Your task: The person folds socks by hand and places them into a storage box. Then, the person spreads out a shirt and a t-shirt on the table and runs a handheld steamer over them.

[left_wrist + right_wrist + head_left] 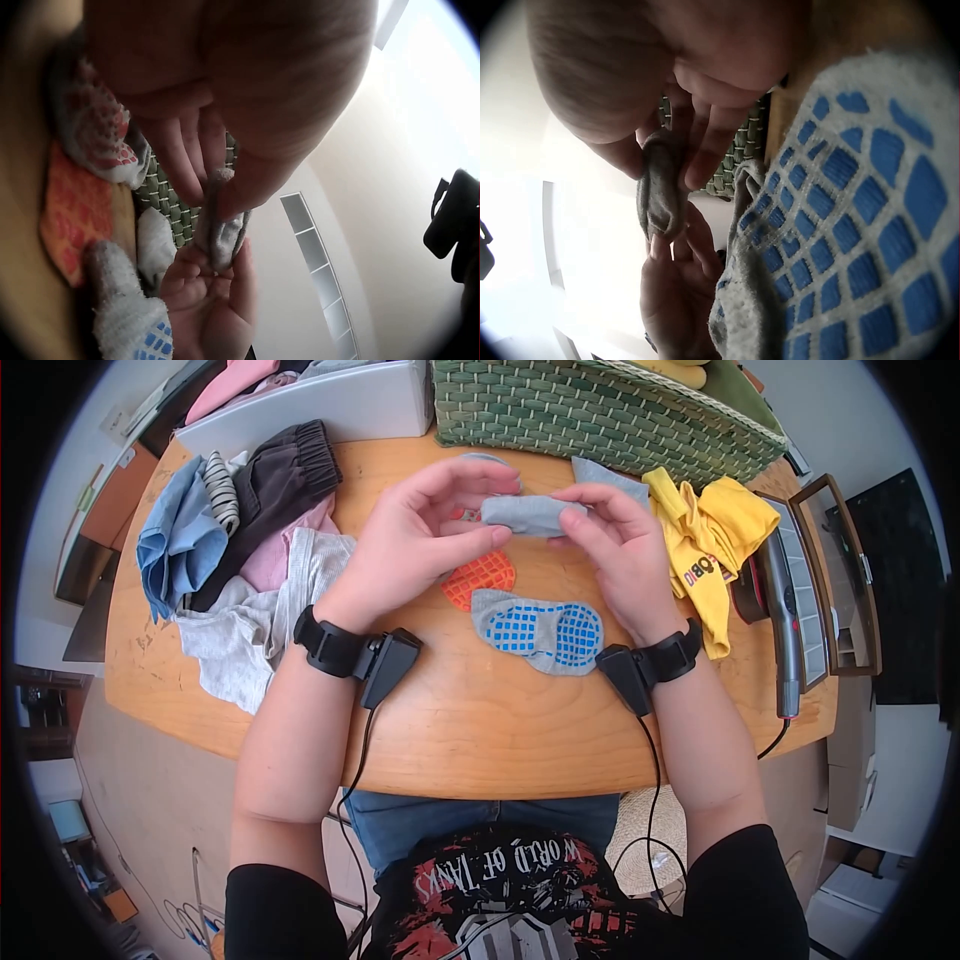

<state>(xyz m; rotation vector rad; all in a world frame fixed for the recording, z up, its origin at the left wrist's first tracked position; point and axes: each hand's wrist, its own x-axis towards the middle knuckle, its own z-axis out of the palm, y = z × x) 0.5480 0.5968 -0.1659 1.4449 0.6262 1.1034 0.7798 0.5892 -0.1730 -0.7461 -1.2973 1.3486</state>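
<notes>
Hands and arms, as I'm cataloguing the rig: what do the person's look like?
The left hand and right hand are bare. The sleeves are short and black. At each wrist: a black strap, an angular black camera and a thin black cable.

Wd tbl w/ clothes, socks, grn bskt, wht bin

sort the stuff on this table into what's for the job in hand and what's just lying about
Likely the job:
rolled grey fabric, probably a sock, held by left hand and right hand
grey sock with blue grips
orange sock

Apparently lying about:
yellow garment
clothes pile
green woven basket
corded device
</notes>
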